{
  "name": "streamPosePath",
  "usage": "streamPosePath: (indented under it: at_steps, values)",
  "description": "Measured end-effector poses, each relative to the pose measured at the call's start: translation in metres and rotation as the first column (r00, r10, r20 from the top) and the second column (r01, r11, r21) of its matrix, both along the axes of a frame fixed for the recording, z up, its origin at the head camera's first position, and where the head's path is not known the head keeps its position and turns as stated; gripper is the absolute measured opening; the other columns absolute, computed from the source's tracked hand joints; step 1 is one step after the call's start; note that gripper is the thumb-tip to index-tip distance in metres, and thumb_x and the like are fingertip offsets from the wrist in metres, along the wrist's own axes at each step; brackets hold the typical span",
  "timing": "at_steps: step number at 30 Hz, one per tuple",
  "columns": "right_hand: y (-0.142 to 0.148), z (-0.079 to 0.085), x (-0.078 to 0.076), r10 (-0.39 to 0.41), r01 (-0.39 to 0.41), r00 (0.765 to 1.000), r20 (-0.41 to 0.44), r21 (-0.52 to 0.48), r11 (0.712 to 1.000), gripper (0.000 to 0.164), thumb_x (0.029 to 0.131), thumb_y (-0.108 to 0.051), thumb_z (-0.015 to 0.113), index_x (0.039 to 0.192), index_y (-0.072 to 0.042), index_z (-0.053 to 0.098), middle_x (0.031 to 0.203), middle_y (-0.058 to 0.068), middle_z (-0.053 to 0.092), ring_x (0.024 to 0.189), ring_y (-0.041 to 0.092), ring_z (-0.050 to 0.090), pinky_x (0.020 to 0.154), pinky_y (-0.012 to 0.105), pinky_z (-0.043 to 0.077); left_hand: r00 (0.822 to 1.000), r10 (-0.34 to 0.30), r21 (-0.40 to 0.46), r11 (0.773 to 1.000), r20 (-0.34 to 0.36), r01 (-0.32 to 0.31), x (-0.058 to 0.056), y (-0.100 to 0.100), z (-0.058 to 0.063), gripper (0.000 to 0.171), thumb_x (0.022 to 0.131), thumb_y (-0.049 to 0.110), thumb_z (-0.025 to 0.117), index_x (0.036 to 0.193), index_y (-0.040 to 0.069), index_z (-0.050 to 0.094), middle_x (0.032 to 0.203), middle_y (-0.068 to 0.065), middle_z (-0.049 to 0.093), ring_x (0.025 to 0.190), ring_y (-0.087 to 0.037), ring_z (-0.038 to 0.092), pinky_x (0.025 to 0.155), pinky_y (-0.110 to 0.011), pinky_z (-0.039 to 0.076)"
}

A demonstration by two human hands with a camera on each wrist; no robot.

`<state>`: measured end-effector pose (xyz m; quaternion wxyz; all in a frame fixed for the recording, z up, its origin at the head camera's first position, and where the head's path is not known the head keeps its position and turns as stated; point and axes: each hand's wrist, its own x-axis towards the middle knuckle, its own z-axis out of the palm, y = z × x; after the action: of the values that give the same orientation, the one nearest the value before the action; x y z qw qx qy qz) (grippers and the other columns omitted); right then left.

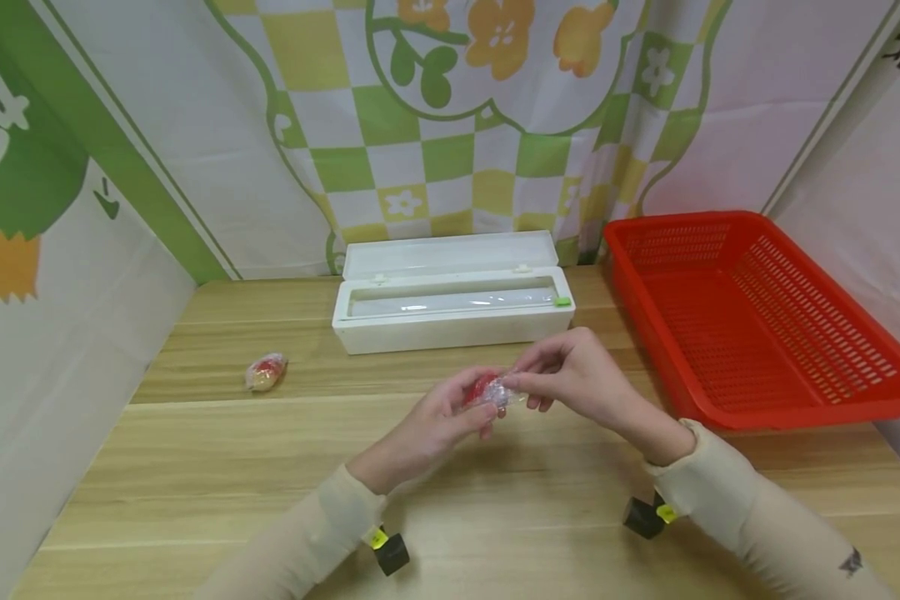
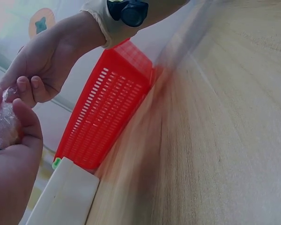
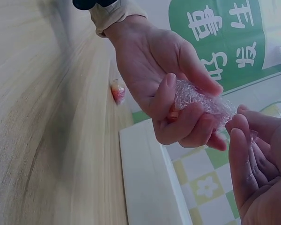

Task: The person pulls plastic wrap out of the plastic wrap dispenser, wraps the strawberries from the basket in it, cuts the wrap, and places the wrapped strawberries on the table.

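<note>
My left hand holds a small red fruit-like piece wrapped in clear plastic film, fingers curled round it. Opposite it, my right hand pinches a loose end of that film between thumb and fingers. The film looks crumpled and shiny, and what it covers is partly hidden by the fingers. To the left on the table lies a second film-wrapped piece, red and pale yellow. Behind both hands stands a long white cling film box, lid raised, with a green slider at its right end.
A red perforated plastic basket stands on the right side of the wooden table. A checked, flowered curtain hangs behind the white box. Pale printed cloth also covers the left and right sides.
</note>
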<state>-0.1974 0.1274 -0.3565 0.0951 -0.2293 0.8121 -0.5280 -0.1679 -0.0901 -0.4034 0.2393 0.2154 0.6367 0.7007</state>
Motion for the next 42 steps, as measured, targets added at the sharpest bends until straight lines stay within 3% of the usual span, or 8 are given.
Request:
streamPosePath:
  at_steps: [7,10,14,17,23,29,35,42]
  values:
    - [-0.002,0.000,0.000,0.055,-0.050,0.995,0.079,-0.063,0.997,0.019,0.080,-0.020,0.076,0.087,-0.003,0.073,0.079,0.022,0.069,0.058,0.026,0.065,0.055,0.037,0.057,0.993,0.021,0.108,0.994,0.113,-0.034,0.004,0.002,0.003,0.048,0.095,0.017,0.054,0.138,0.007,0.034,0.122,-0.007,0.050,0.100,-0.016,0.053,0.078,-0.022,0.050]
    - [-0.004,-0.001,0.001,0.085,-0.078,0.992,0.093,-0.076,0.994,0.018,0.082,-0.020,0.074,0.088,-0.003,0.073,0.078,0.019,0.070,0.059,0.025,0.065,0.055,0.037,0.058,0.989,0.095,0.079,0.991,0.110,-0.104,0.005,0.005,0.004,0.040,0.093,0.017,0.057,0.127,0.006,0.040,0.117,-0.003,0.055,0.098,-0.015,0.055,0.079,-0.023,0.051]
    - [-0.007,-0.003,0.001,0.096,-0.088,0.991,0.098,-0.076,0.993,0.018,0.082,-0.021,0.075,0.087,-0.003,0.073,0.077,0.019,0.069,0.059,0.026,0.065,0.056,0.038,0.058,0.979,0.178,0.044,0.982,0.097,-0.183,0.003,0.009,0.002,0.028,0.092,0.020,0.061,0.112,0.008,0.046,0.098,0.001,0.059,0.084,-0.011,0.056,0.069,-0.022,0.049]
    - [-0.009,-0.005,0.002,0.095,-0.087,0.990,0.101,-0.083,0.993,0.018,0.082,-0.021,0.075,0.087,-0.003,0.073,0.078,0.022,0.068,0.059,0.025,0.065,0.057,0.038,0.058,0.976,0.194,0.066,0.977,0.098,-0.201,0.001,0.010,0.001,0.024,0.092,0.018,0.061,0.108,0.009,0.046,0.086,0.002,0.058,0.071,-0.008,0.053,0.059,-0.018,0.043]
    - [-0.011,-0.005,0.003,0.083,-0.073,0.991,0.101,-0.099,0.992,0.020,0.082,-0.021,0.074,0.088,-0.003,0.072,0.078,0.019,0.069,0.060,0.024,0.065,0.057,0.038,0.058,0.975,0.205,0.133,0.968,0.083,-0.214,0.002,0.011,0.002,0.020,0.091,0.012,0.058,0.106,0.011,0.044,0.079,0.005,0.056,0.064,-0.005,0.048,0.053,-0.017,0.036]
    - [-0.013,-0.005,0.004,0.026,-0.017,0.996,0.085,-0.106,0.994,0.020,0.079,-0.021,0.077,0.087,-0.003,0.072,0.078,0.016,0.071,0.060,0.028,0.065,0.058,0.037,0.058,0.972,0.230,0.152,0.960,0.049,-0.235,0.003,0.012,0.005,0.016,0.092,0.011,0.055,0.105,0.010,0.048,0.084,0.005,0.055,0.066,-0.005,0.047,0.056,-0.016,0.038]
    - [-0.014,-0.007,0.005,0.060,-0.045,0.994,0.092,-0.156,0.987,0.019,0.082,-0.019,0.074,0.089,-0.001,0.071,0.080,0.022,0.069,0.063,0.024,0.066,0.058,0.039,0.058,0.966,0.257,0.183,0.950,-0.004,-0.252,0.002,0.011,0.003,0.013,0.094,0.014,0.054,0.105,0.007,0.051,0.089,0.004,0.059,0.071,-0.008,0.051,0.061,-0.019,0.045]
    - [-0.014,-0.007,0.006,0.041,-0.021,0.994,0.104,-0.186,0.982,0.019,0.082,-0.016,0.074,0.092,0.000,0.070,0.081,0.016,0.071,0.067,0.028,0.067,0.059,0.039,0.058,0.948,0.312,0.126,0.945,-0.064,-0.302,-0.001,0.010,-0.001,0.035,0.096,0.022,0.055,0.118,-0.006,0.055,0.103,-0.002,0.065,0.092,-0.015,0.063,0.083,-0.032,0.056]
